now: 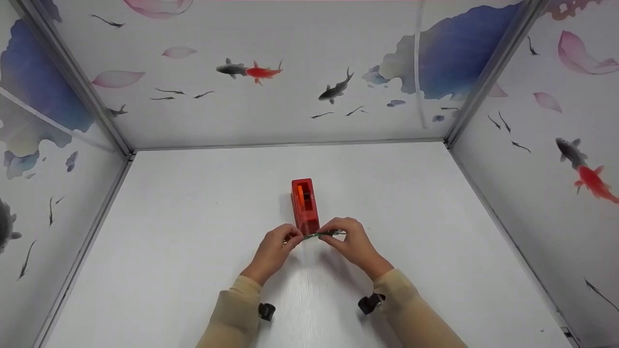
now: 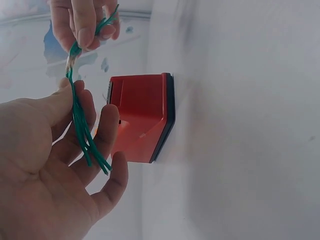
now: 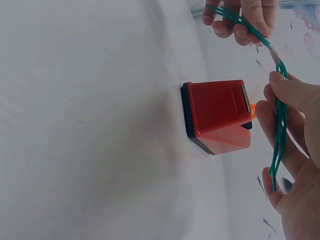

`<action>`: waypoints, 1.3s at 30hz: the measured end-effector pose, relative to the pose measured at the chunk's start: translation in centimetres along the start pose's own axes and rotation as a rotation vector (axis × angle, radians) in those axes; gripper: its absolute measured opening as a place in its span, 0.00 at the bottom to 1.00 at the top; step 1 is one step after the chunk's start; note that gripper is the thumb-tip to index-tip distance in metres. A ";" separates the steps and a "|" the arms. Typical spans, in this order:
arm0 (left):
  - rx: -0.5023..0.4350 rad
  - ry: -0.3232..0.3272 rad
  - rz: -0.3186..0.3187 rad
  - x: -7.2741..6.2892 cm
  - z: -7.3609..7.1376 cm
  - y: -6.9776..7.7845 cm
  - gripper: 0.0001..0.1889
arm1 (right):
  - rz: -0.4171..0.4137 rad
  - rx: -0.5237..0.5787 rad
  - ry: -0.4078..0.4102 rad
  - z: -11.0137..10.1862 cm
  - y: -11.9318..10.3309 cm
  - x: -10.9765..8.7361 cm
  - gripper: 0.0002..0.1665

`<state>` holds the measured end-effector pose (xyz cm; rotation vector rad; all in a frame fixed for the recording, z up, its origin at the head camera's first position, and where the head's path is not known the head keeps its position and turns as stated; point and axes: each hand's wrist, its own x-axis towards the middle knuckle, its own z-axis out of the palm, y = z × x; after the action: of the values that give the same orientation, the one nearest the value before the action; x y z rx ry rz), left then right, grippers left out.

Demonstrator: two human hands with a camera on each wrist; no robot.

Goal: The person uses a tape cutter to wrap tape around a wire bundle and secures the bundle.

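Between both hands stretches a bundle of thin green wires (image 2: 80, 117), with a band of clear tape (image 2: 70, 62) around its middle. My left hand (image 1: 273, 249) pinches one side of the bundle between thumb and fingers, and loose wire ends lie across its palm in the left wrist view. On the other side of the band, my right hand (image 1: 357, 244) pinches the wires, their ends trailing along its fingers in the right wrist view. Just beyond the hands stands a red tape dispenser (image 3: 215, 107) with a serrated cutter and a black base; an orange part shows inside its top opening.
A white table (image 1: 193, 203) bears the dispenser. Printed panels with fish and petals (image 1: 290, 116) stand behind and at both sides, joined by grey metal edge strips (image 1: 82, 246). Small black devices (image 1: 266, 311) are worn at both wrists over beige sleeves (image 1: 232, 314).
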<state>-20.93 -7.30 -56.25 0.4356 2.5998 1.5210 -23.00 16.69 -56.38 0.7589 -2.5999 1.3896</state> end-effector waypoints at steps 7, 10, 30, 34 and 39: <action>-0.002 -0.018 0.007 -0.1 0.0 -0.2 0.03 | -0.051 0.000 0.012 0.1 0.1 0.0 0.09; -0.002 -0.024 0.014 -0.2 0.0 -0.3 0.03 | -0.061 -0.017 0.029 0.2 0.2 0.0 0.10; 0.271 0.088 0.169 -0.3 -0.2 0.2 0.09 | -0.090 -0.151 -0.021 -0.2 -0.2 0.6 0.12; 0.349 0.133 0.194 -0.2 0.0 0.3 0.09 | -0.099 -0.277 -0.095 -1.1 -0.6 0.8 0.15; 0.385 0.172 0.205 -0.2 0.1 0.3 0.09 | -0.064 -0.355 -0.182 -1.6 -1.4 1.0 0.13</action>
<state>-20.60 -7.10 -56.05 0.6473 3.0787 1.1445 -23.49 16.93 -54.11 0.9360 -2.8154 0.8393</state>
